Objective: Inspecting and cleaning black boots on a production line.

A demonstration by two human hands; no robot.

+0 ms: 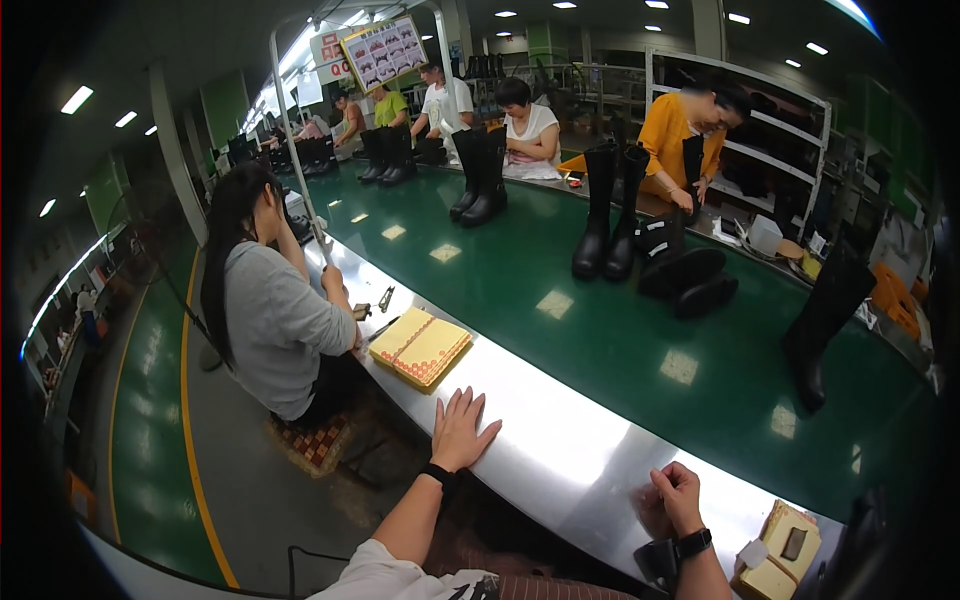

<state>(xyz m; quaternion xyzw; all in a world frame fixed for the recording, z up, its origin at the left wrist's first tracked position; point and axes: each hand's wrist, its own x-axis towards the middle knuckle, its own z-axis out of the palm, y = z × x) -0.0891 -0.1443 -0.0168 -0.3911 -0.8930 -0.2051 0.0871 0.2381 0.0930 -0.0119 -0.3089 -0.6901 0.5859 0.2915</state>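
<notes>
My left hand [460, 432] lies flat on the metal edge of the bench [560, 430], fingers spread, with a black band at the wrist. Just beyond its fingertips sits a stack of yellow paper sheets [421, 347] with a red pattern. My right hand [678, 497], a dark watch on its wrist, is closed above the same metal strip; its fingers are curled and nothing shows in them. Beside that wrist is a black object [656, 562] whose kind I cannot make out. A second yellow stack [781, 550] with a small dark piece on top is to its right.
Tall black boots [608, 215] stand on the green conveyor belt [520, 285]; another pair [690, 275] lies tipped over. A lone boot [822, 335] is at right. A person in grey [280, 290] sits at left. Across the belt, a person in orange [672, 145] handles a boot.
</notes>
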